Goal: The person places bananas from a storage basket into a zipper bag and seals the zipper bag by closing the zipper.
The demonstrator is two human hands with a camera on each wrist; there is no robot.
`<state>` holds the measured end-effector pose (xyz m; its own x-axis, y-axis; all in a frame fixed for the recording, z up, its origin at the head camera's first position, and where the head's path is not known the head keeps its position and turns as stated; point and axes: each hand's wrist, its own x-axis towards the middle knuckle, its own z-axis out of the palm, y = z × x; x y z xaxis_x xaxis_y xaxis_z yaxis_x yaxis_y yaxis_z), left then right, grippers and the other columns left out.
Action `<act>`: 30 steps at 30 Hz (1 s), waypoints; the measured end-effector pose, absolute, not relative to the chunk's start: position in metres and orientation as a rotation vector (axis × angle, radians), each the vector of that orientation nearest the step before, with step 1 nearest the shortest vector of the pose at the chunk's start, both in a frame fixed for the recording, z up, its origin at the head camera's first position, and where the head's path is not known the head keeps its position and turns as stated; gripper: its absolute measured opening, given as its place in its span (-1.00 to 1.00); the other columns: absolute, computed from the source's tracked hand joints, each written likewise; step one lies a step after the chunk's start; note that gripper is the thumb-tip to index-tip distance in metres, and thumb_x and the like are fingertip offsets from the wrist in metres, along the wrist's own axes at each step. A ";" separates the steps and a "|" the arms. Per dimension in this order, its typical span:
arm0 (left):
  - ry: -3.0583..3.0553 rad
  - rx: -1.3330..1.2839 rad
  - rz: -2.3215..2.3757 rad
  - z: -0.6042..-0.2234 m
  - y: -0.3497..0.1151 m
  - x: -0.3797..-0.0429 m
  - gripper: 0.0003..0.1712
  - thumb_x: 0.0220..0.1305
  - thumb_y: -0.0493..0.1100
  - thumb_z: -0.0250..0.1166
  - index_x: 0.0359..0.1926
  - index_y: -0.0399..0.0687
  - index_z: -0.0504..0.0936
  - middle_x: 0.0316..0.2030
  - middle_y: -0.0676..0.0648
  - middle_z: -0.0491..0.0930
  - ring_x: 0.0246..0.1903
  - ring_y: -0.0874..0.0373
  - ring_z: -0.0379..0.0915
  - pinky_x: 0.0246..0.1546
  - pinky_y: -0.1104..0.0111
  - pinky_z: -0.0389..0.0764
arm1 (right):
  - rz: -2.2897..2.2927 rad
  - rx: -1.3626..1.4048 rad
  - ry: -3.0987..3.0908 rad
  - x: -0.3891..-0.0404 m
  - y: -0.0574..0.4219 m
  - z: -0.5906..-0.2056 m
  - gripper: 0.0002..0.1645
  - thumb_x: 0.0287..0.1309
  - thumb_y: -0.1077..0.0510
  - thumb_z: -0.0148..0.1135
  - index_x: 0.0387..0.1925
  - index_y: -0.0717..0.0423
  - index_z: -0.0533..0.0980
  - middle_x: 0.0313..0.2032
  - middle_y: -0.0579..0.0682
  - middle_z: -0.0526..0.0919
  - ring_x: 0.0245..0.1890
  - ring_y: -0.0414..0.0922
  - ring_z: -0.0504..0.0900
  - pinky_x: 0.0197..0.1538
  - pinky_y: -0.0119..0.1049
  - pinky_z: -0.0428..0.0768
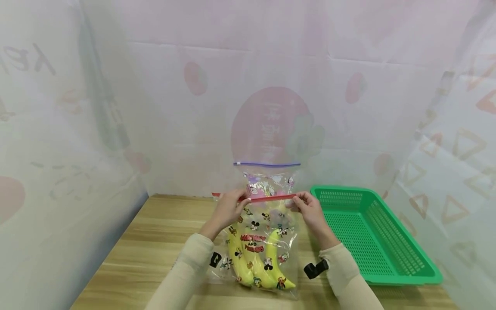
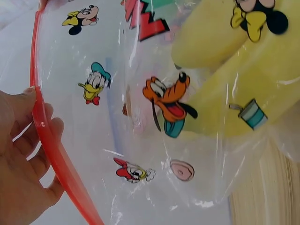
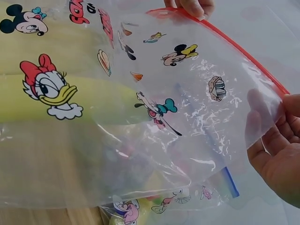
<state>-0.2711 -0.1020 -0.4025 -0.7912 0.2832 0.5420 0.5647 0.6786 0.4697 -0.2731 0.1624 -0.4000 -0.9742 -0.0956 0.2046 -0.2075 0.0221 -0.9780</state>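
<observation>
A clear zip bag (image 1: 288,254) printed with cartoon characters is held with its red zip edge (image 1: 273,198) at the top. Yellow bananas (image 1: 243,269) show through its lower part. My left hand (image 1: 228,209) pinches the red strip left of its middle; the thumb and fingers lie on both sides of it in the left wrist view. At the strip's right end, my right hand (image 1: 311,211) grips the bag's corner between thumb and fingers, some seen through the plastic in the right wrist view.
Behind stands a second clear bag (image 1: 267,181) with a purple zip (image 1: 267,164) and pink prints. A green plastic basket (image 1: 410,245) sits at the right on the wood-grain table (image 1: 155,241). Printed cloth (image 1: 186,129) hangs around the back and sides.
</observation>
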 end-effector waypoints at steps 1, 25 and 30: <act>-2.467 -0.659 -0.892 -0.403 -0.103 -0.271 -0.93 0.28 -0.10 0.23 -0.35 0.08 0.56 -0.42 0.15 0.56 -0.38 0.24 0.47 -0.03 0.05 0.33 | 2.121 0.324 -2.179 -0.273 0.163 -0.400 -0.82 0.36 0.27 -0.02 -0.17 0.39 0.37 -0.33 0.16 0.61 -0.32 -0.13 0.64 -0.12 -0.27 0.59; -2.503 -0.558 -0.890 -0.405 -0.152 -0.271 -0.92 0.30 -0.19 0.22 -0.32 -0.09 0.57 -0.45 0.03 0.53 -0.47 0.20 0.40 -0.38 0.29 0.49 | 2.094 0.267 -2.201 -0.280 0.164 -0.399 -0.85 0.39 0.25 -0.04 -0.22 0.32 0.36 -0.28 0.16 0.55 -0.34 -0.17 0.63 -0.17 -0.31 0.60; -2.489 -0.530 -0.865 -0.406 -0.168 -0.269 -0.93 0.29 -0.20 0.24 -0.33 -0.11 0.56 -0.45 0.04 0.51 -0.45 0.17 0.40 -0.39 0.25 0.47 | 2.103 0.253 -2.193 -0.284 0.165 -0.399 -0.80 0.39 0.26 -0.06 -0.16 0.40 0.33 -0.24 0.25 0.52 -0.36 -0.21 0.63 -0.16 -0.29 0.60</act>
